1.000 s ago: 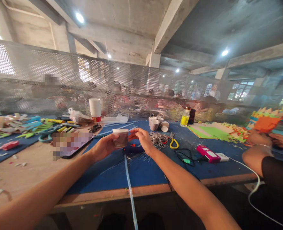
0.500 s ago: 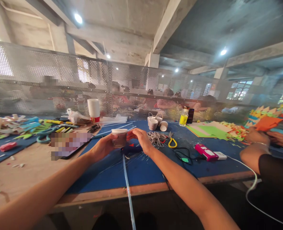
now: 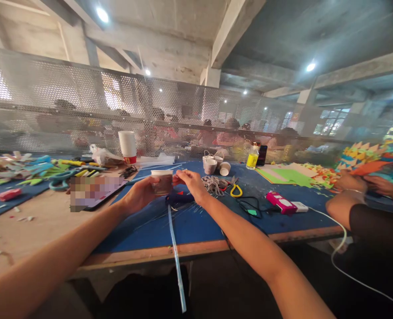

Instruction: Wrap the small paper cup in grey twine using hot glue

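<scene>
My left hand [image 3: 139,195] is wrapped round a small paper cup [image 3: 162,183] with a white rim and a brown-grey covering on its side, held upright above the blue table mat. At the cup's right side is my right hand [image 3: 191,182], its fingertips pinched together. What they hold, if anything, is too small to make out. Just below the hands lies a dark blue tool [image 3: 179,198], seemingly a glue gun, with a long translucent stick [image 3: 174,248] running from it over the table's front edge. Right of my right hand rests a bundle of grey cord [image 3: 214,185].
Yellow-handled scissors [image 3: 236,190], small covered cups [image 3: 210,165], a pink box [image 3: 280,203] with a white cable and a yellow-labelled bottle [image 3: 252,156] are to the right. A phone [image 3: 100,193] and stacked paper cups [image 3: 127,146] are left. A co-worker's arms [image 3: 346,206] reach in at right.
My right hand's fingers have drawn from a loose curve into a pinch beside the cup. The cup stays in my left hand. The view has shifted slightly.
</scene>
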`<act>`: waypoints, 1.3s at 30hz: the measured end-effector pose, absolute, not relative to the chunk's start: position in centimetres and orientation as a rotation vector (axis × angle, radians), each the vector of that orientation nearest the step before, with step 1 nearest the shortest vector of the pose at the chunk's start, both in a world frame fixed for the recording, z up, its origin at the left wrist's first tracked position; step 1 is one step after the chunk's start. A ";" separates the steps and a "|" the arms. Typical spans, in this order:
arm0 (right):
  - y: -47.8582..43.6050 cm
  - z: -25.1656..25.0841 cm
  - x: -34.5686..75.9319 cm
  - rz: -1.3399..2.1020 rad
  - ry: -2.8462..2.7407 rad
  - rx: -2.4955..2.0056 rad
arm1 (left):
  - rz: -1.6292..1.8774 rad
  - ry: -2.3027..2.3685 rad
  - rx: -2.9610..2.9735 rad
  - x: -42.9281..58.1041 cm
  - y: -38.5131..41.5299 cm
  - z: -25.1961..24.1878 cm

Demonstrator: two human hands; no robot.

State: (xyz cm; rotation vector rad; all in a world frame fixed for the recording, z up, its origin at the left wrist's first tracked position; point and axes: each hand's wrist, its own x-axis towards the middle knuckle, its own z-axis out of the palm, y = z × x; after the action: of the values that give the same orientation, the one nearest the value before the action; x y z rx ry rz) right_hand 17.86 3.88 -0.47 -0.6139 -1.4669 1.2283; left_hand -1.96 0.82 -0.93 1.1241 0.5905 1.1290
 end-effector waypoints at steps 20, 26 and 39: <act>4.0 -0.4 18.0 1.175 -1.441 -0.634 | 1.132 0.558 1.142 -1.2 0.1 -0.3; 4.3 -0.7 18.1 1.191 -1.437 -0.679 | 1.161 0.604 1.084 -1.3 0.1 -0.3; 3.5 -0.7 17.5 1.155 -1.490 -0.663 | 1.136 0.635 1.108 -1.1 0.0 -0.6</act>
State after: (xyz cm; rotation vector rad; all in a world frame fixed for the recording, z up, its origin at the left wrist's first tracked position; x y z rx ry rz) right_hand 17.49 3.45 -0.69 -0.6633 -1.4902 1.1550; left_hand -1.15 -0.05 -0.63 1.1083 0.6349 1.1362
